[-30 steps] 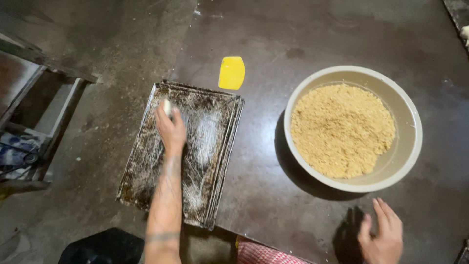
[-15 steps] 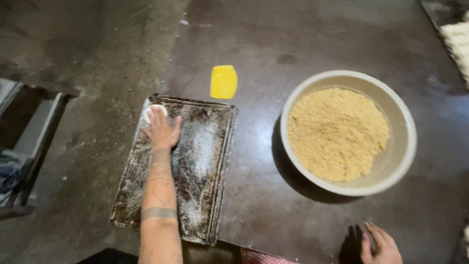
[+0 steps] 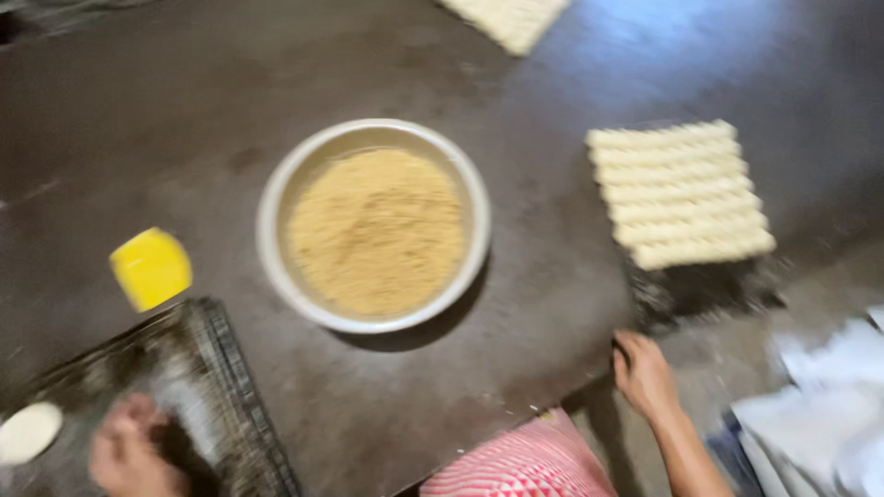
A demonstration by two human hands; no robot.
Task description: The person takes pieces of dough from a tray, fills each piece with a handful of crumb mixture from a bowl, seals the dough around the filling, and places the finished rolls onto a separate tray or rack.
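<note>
My left hand (image 3: pixel 129 451) rests on a dark, flour-dusted baking tray (image 3: pixel 216 387) at the lower left, fingers curled; whether it holds anything is blurred. A small white round piece (image 3: pixel 28 431) lies on the tray just left of that hand. My right hand (image 3: pixel 645 373) grips the front edge of the dark table (image 3: pixel 552 304), close to a tray (image 3: pixel 709 290) loaded with rows of pale dough strips (image 3: pixel 681 193). A metal bowl (image 3: pixel 276 184) of tan crumbs (image 3: pixel 376 230) stands between the two hands.
A yellow scraper (image 3: pixel 150 268) lies left of the bowl. More pale dough strips (image 3: pixel 505 18) show at the top edge. White cloth or paper (image 3: pixel 820 405) lies at the lower right, off the table. Red-and-white checked fabric (image 3: pixel 525 465) shows at the bottom.
The view has swung right, bringing the tray of dough strips into sight. My left hand has drawn back toward me on the floured tray. My right hand has moved onto the table edge.
</note>
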